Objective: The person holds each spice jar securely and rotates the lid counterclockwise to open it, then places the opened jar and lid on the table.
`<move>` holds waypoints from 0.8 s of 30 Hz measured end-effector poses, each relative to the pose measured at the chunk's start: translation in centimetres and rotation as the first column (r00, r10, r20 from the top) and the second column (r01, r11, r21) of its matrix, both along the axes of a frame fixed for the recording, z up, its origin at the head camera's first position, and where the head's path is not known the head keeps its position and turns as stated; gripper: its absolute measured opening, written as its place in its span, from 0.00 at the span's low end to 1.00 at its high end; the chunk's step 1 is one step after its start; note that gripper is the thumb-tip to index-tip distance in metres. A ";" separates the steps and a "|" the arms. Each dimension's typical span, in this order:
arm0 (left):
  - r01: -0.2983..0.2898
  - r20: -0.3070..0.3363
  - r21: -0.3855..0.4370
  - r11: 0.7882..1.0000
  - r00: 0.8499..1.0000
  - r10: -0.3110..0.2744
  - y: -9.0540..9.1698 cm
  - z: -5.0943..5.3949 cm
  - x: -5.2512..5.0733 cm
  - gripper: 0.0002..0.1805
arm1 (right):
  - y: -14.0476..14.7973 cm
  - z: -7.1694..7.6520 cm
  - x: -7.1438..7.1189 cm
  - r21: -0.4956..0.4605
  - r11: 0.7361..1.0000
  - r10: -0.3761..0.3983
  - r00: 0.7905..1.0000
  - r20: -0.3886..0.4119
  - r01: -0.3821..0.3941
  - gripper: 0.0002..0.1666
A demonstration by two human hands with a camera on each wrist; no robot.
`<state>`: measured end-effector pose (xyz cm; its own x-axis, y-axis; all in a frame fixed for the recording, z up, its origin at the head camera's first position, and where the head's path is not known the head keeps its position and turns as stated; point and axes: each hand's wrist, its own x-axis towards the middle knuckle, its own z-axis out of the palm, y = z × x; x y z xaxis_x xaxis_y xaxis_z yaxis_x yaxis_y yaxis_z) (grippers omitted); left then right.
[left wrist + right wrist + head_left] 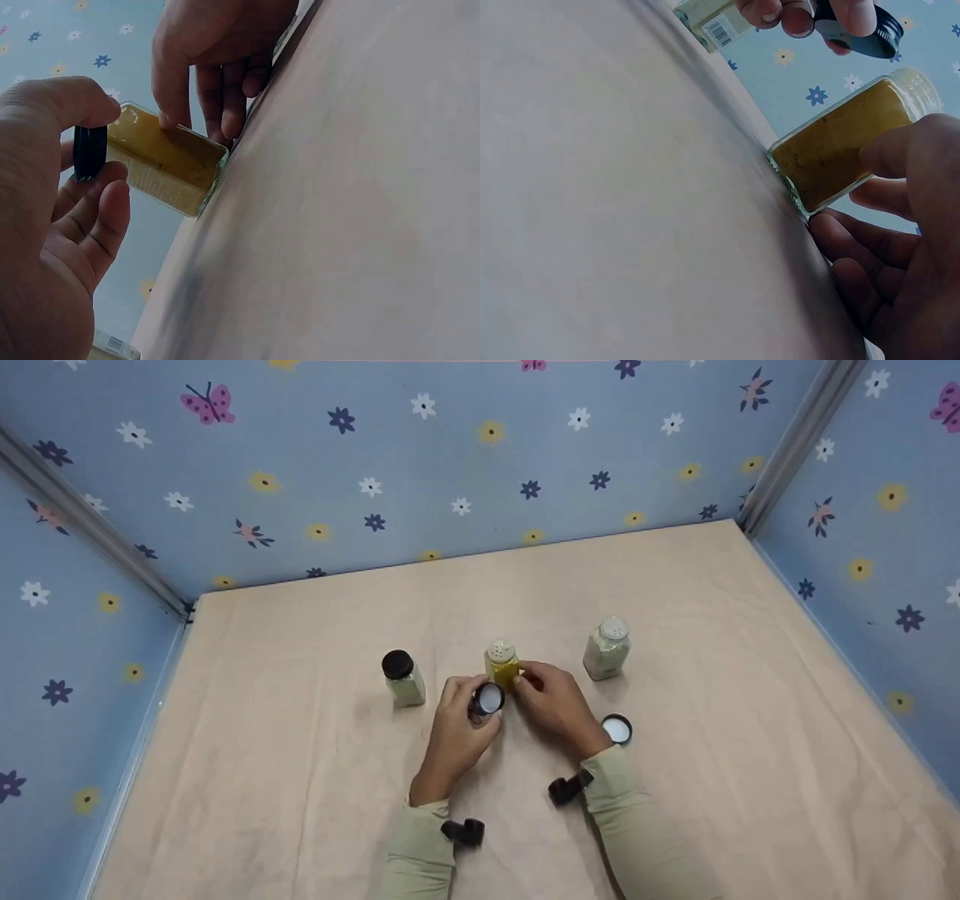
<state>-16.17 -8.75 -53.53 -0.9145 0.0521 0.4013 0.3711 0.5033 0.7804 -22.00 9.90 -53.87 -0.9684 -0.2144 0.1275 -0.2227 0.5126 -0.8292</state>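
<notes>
A glass spice jar (pixel 502 669) of yellow powder stands on the cloth, its white perforated shaker top showing. My right hand (pixel 553 701) grips this jar by its side; in the right wrist view the thumb (pixel 889 152) lies against the glass. Just in front of the jar, my left hand (pixel 459 727) pinches a black screw cap (pixel 490 699), tipped so its white inside faces up toward the head camera. The left wrist view shows the cap (pixel 90 150) edge-on between thumb and fingers, beside the jar's upper end.
To the left stands a jar with a black cap (pixel 405 679) and pale contents. An uncapped jar (pixel 607 651) with a white shaker top stands to the right. Another black cap (pixel 617 729) lies inside-up near my right wrist. Flowered walls (pixel 465 457) border the cloth-covered table (pixel 247 720).
</notes>
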 end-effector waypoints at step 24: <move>0.158 0.149 -0.161 0.974 0.980 -0.134 0.0 -0.2 0.3 0.27 | 0.0 0.0 -0.1 0.001 1.000 0.001 1.000 -0.002 -0.001 0.19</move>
